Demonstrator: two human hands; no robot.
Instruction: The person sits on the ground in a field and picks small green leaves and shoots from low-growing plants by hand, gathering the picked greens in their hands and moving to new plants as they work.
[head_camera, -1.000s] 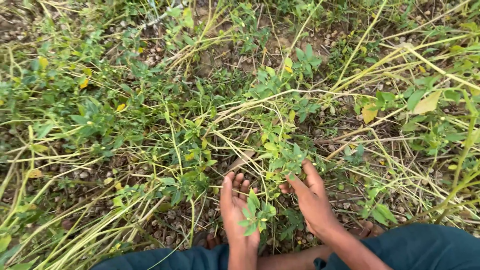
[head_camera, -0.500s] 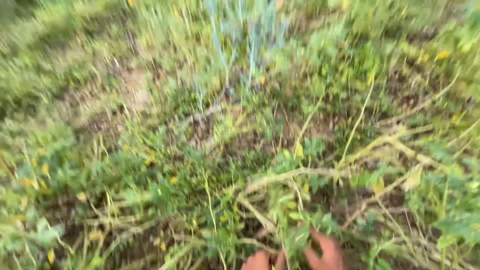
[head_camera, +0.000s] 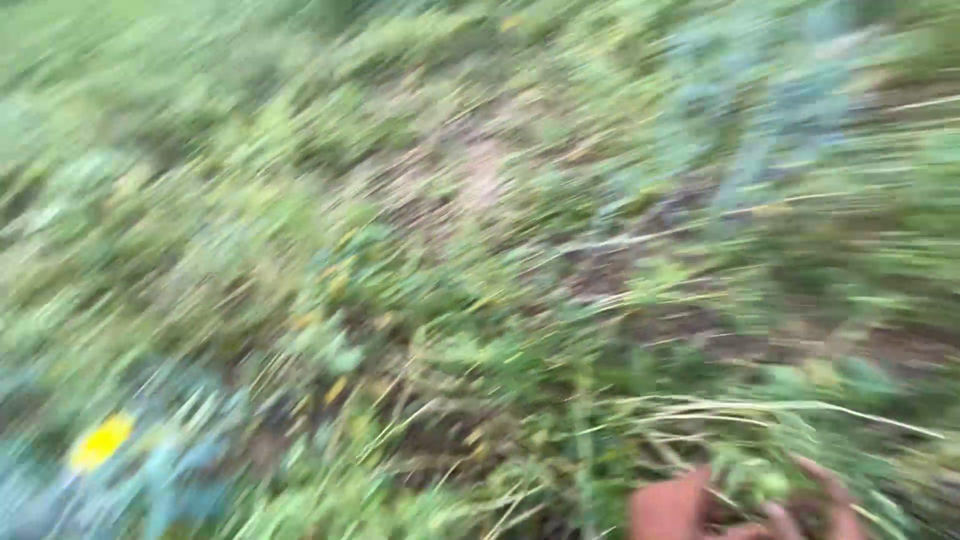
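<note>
Green leafy plant (head_camera: 765, 480) between both hands.

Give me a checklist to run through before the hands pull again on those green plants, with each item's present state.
1. Picture sharp enough to judge: not ok, the whole view is motion-blurred.
2. Left hand in view: ok, at the bottom edge, partly cut off.
3. Right hand in view: ok, at the bottom edge, only its fingers show.
4. Hands at the plants: ok, green leaves and pale stems lie between both hands.
5. Grip closed on the stems: cannot tell, blur and leaves hide the fingers.
6. Yellow spot at lower left away from the hands: ok, it lies far to the left; what it is cannot be told.
</note>
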